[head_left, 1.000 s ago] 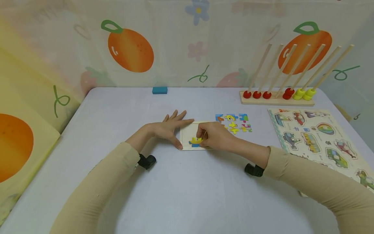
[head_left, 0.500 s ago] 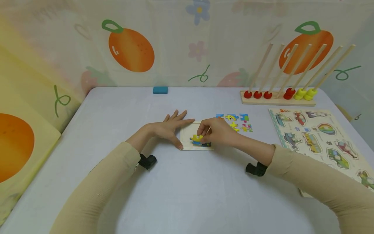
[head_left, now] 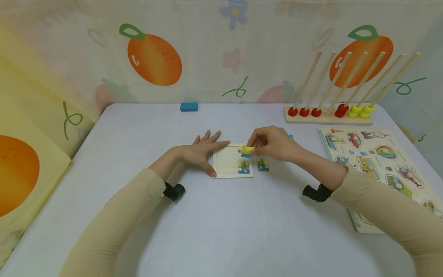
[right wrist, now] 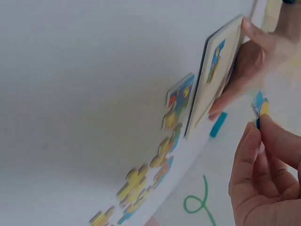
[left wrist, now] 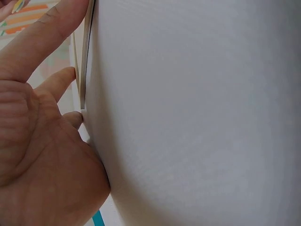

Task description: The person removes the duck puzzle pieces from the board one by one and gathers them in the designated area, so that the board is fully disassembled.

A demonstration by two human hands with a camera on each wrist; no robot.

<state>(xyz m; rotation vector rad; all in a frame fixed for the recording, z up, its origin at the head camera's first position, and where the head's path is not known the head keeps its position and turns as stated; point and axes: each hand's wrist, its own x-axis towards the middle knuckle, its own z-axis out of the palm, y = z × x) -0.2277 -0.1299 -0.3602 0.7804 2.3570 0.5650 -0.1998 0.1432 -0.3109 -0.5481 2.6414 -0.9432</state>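
A yellow-and-blue puzzle piece (head_left: 246, 150) is pinched between the thumb and fingertips of my right hand (head_left: 277, 143), above the upper right part of a pale wooden puzzle tray (head_left: 225, 163). One colourful puzzle piece (head_left: 243, 167) lies in the tray's lower right corner. My left hand (head_left: 198, 153) has its fingers spread, with thumb and forefinger touching the tray's left side. In the right wrist view, the held piece (right wrist: 260, 104) sticks up from the fingertips.
Loose pieces (right wrist: 134, 186) lie right of the tray, mostly hidden by the right hand in the head view; one piece (head_left: 263, 165) shows. A picture puzzle board (head_left: 367, 173) lies farther right. Behind stand a bead-and-peg rack (head_left: 328, 120) and a blue block (head_left: 189, 107).
My right hand has moved from the tray's lower middle up and right, carrying the yellow-and-blue piece. The piece in the lower right corner has come into view. My left hand stays put.
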